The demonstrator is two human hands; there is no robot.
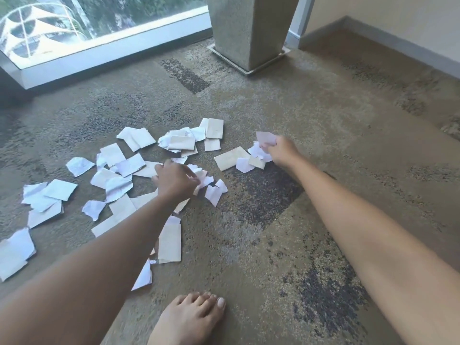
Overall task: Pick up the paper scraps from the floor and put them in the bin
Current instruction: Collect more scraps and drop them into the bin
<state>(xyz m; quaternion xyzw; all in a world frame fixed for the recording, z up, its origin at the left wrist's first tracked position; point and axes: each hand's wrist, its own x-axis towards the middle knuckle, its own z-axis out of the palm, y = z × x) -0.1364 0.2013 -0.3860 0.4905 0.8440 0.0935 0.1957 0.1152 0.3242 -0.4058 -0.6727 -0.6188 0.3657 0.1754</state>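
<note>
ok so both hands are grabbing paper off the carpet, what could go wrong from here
The right hand holds a loose bunch of crumpled white paper scraps; pieces could slip out when lifted. The left hand pinches only small white torn pieces while many flat cream and white scraps stay scattered. No bin is in view, so carrying may shed scraps.

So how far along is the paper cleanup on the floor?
Early on. Nothing shows as binned; no bin is in view. In hand: the right hand grips a bunch of scraps, and the left hand pinches scraps from the pile. Left: dozens of scraps across the carpet, mostly on the left.
</note>
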